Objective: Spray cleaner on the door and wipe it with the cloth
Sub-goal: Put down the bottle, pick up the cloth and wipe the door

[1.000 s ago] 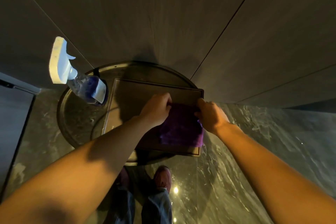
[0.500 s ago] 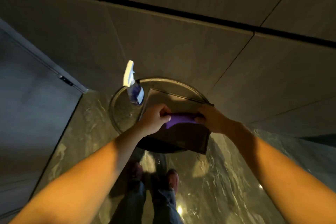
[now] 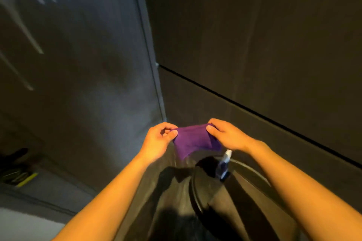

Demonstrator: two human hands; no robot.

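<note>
Both forearms are bare, with no sleeves, and the hands (image 3: 158, 139) are ungloved.

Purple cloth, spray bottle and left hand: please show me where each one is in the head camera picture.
Purple cloth (image 3: 193, 140), head view, on the middle of the hanging fabric.
Spray bottle (image 3: 223, 168), head view, on its clear body below the white head.
Left hand (image 3: 158, 141), head view, on the back of the hand.

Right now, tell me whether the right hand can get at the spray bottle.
Probably yes, once freed: the right hand pinches the cloth, and the bottle stands just below it with nothing between.
</note>
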